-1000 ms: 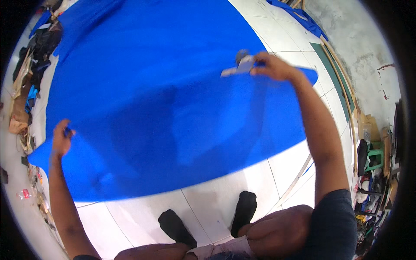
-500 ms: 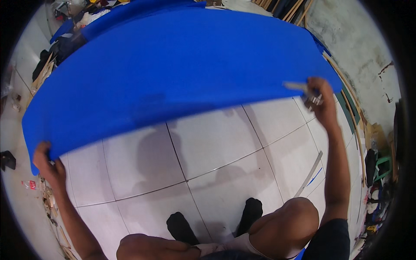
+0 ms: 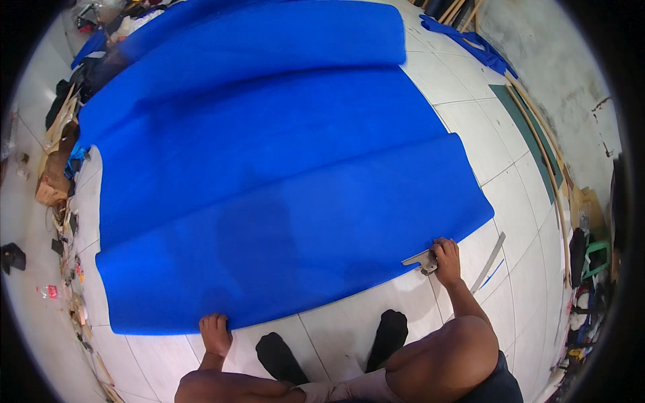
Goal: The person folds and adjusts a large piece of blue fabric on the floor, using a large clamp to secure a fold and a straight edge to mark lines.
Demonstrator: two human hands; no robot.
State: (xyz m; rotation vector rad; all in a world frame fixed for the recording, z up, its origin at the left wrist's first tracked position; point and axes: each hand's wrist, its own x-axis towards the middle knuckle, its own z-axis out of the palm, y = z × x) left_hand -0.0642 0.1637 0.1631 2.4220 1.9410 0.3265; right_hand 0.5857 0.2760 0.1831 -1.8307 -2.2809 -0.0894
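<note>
A large sheet of blue fabric (image 3: pixel 322 201) covers the floor before me, with a raised fold across its middle and a rolled band along its far side. At its near edge, left of my feet, my left hand (image 3: pixel 216 334) has its fingers closed on the hem. My right hand (image 3: pixel 446 260), by the near right corner, is closed round a small silver metal tool (image 3: pixel 423 260). The tool's flat pointed end lies over the fabric's edge; its exact kind is unclear. Whether that hand also grips the fabric is hidden.
On the white tiles to the right lie a metal ruler (image 3: pixel 489 262) and a thin blue strip (image 3: pixel 493 273). Long wooden strips (image 3: pixel 537 144) and a dark green board (image 3: pixel 521 127) line the right wall. Scraps and a cardboard box (image 3: pixel 54 178) crowd the left.
Both hands have come down and nearer to me, bringing the blue fabric's near edge from the air to the floor by my feet. The hands are closer together now.
</note>
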